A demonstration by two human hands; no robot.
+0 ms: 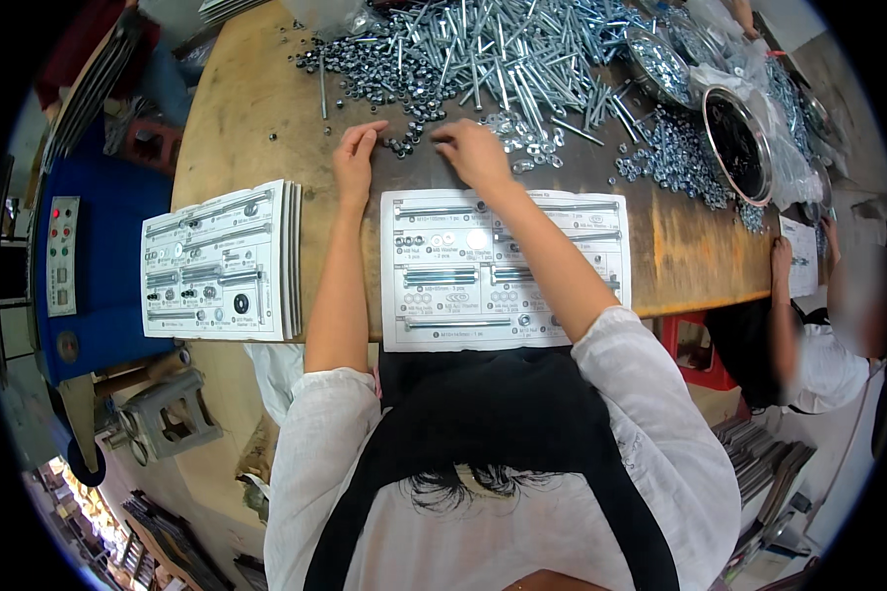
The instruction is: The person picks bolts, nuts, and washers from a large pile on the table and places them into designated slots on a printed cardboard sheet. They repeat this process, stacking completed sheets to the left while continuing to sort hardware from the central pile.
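My left hand point(357, 158) is over the tabletop, just left of a small cluster of hex nuts point(401, 147). Its fingers reach rightward with the thumb a little apart, and nothing shows in them. On the cluster's other side is my right hand point(475, 155), fingers bent and thumb and forefinger apart; I see nothing between them. Beneath my right forearm lies a white printed card point(443, 305) bearing rows of bolts, nuts and washers; I cannot tell whether they are pictures or real pieces. Clear-looking washers point(530, 138) lie right of my right hand.
A stack of similar cards point(217, 266) sits at left. Long bolts point(503, 49) heap at the back, beside dark nuts point(350, 74). Metal bowls point(735, 146) and more nuts point(670, 153) are at right. Another person point(828, 364) works at the right edge. A blue machine point(103, 236) stands left.
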